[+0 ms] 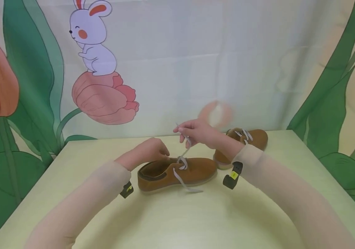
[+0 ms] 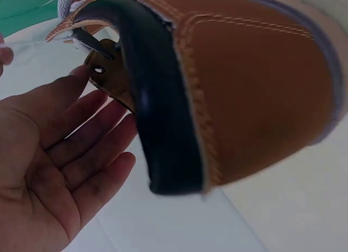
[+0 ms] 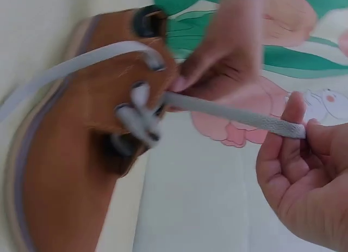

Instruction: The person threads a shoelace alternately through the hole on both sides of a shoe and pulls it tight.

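A brown shoe (image 1: 200, 171) with light grey laces stands on the table, its toe to the right. My right hand (image 1: 200, 133) pinches one shoelace (image 3: 234, 115) between thumb and fingers and holds it taut, up from the eyelets. The other lace end (image 1: 194, 190) hangs over the shoe's near side onto the table. At the far side of the opening is my left hand (image 1: 150, 150). In the left wrist view its fingers (image 2: 103, 137) lie loosely extended, with the thumb tip right at the eyelet flap (image 2: 111, 69).
A second brown shoe (image 1: 259, 138) with grey laces stands behind, at the back right, partly hidden by my right forearm. The pale yellow table (image 1: 177, 221) ends at a cloth backdrop (image 1: 171, 69) printed with a rabbit, tulips and leaves.
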`<state>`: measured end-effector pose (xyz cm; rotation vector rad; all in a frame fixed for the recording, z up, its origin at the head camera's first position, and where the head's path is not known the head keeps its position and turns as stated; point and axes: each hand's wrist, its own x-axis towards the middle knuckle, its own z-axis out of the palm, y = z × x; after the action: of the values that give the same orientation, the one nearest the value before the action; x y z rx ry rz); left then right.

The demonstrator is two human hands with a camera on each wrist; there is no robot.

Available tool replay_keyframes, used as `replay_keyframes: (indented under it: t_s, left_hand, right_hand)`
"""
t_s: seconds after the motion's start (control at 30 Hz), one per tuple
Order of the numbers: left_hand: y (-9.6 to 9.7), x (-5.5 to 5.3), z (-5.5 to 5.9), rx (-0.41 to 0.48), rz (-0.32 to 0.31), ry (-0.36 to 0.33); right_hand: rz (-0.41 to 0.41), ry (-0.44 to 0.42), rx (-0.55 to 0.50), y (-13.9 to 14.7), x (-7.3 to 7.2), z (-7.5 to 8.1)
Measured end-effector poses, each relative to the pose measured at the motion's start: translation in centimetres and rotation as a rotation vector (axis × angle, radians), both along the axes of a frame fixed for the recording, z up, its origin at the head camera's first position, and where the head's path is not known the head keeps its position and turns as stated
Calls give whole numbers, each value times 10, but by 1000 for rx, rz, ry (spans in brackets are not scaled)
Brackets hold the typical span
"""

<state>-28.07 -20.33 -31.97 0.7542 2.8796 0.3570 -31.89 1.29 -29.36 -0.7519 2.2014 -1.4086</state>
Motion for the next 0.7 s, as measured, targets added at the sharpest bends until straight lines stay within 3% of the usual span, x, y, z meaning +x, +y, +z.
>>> replay_keyframes:
  t_s: [0.07,0.2,0.43,0.5,0.7]
  left_hand:
    - [4,-5,0,-44,-28,1]
    - [4,-14,1,-91,-8,-23]
    - [-6,-21,-6,-3,79,-75]
    - [-6,-22,-8,12,83,-81]
    - [0,-20,-10,18,61,-65]
  right_hand:
    - [52,84,117,1,4,-5]
    - [132,259,321,-2,13,-17]
    - [55,470,452,-20,17,-37]
    - [49,501,472,-24,15,-42]
    - [-2,458,515,-31,14,-49]
